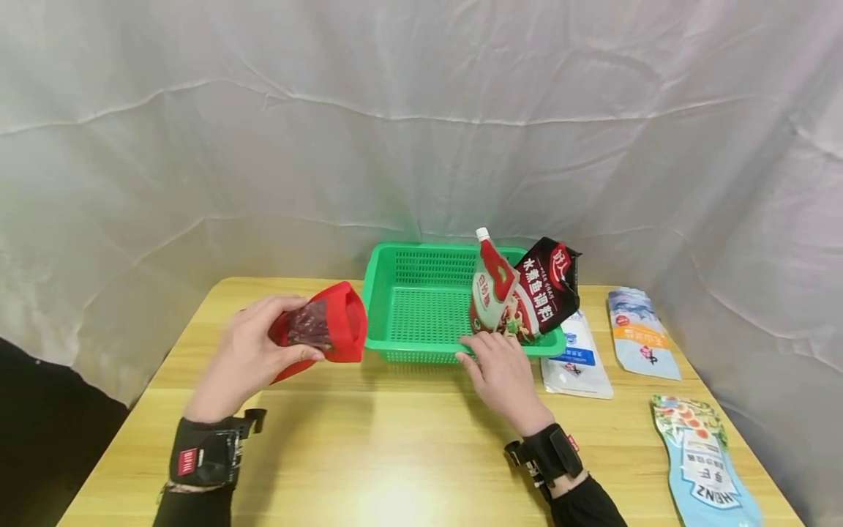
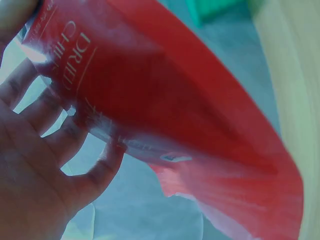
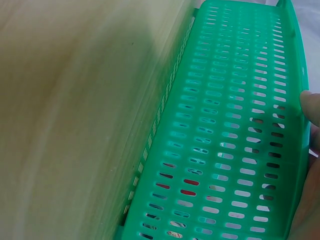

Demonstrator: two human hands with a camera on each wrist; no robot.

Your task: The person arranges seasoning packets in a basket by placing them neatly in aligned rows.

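pouch (image 1: 323, 331), red: left hand (image 1: 246, 359) grips | right hand (image 1: 502, 368): touches basket (image 1: 421, 293) rim

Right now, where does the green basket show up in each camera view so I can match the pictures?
Head view: the green basket sits centre frame on the wooden table, with the right hand at its near rim.
Left wrist view: only a green corner at the top, behind the red pouch.
Right wrist view: its slotted wall fills the right half.
Shared landmark: the wooden table.

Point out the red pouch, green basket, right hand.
red pouch (image 1: 339, 322), head view, its red front panel.
green basket (image 1: 421, 252), head view, its far rim.
right hand (image 1: 503, 369), head view, back of the hand.
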